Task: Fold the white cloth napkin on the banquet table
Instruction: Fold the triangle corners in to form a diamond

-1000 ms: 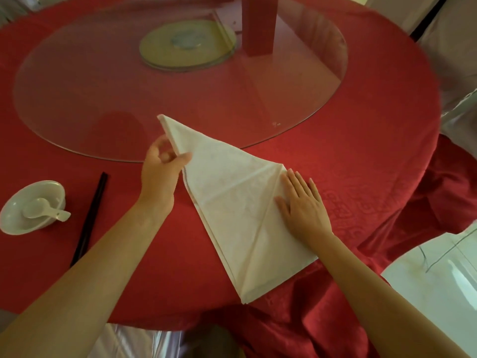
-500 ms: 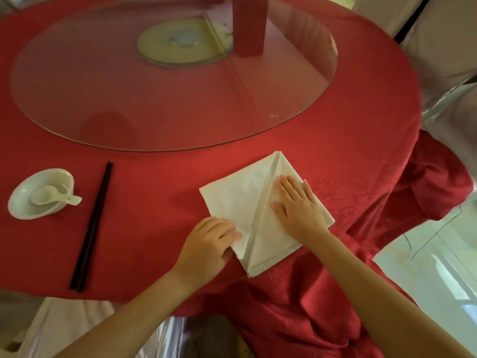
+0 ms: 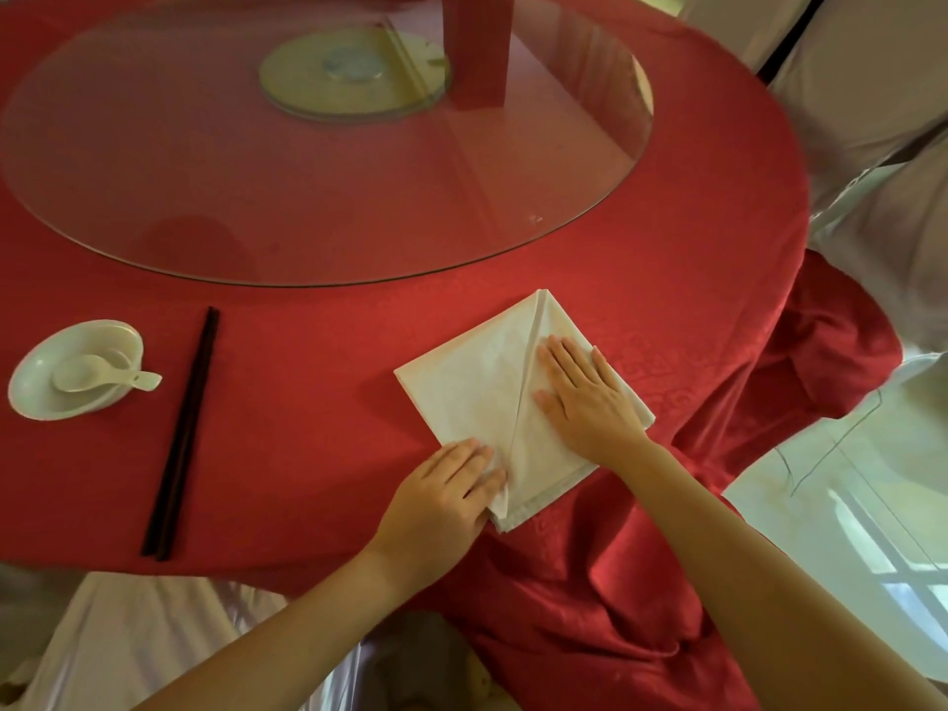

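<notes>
The white cloth napkin (image 3: 472,392) lies as a folded diamond on the red tablecloth (image 3: 308,428) near the table's front edge, with a seam running from its far tip to its near tip. My right hand (image 3: 585,397) lies flat, fingers spread, on the napkin's right half. My left hand (image 3: 451,492) rests on the napkin's near left corner, fingers curled onto the cloth beside the seam; whether it pinches the cloth is hidden.
A glass turntable (image 3: 154,161) fills the middle of the table, with a red box (image 3: 477,48) standing on it. Black chopsticks (image 3: 182,433) and a white bowl (image 3: 31,387) with a spoon (image 3: 102,374) lie at the left. Covered chairs (image 3: 872,94) stand at the right.
My left hand brought the napkin's long left point down onto the near corner, turning the tall triangle into a diamond. My right hand has stayed flat on the right half.
</notes>
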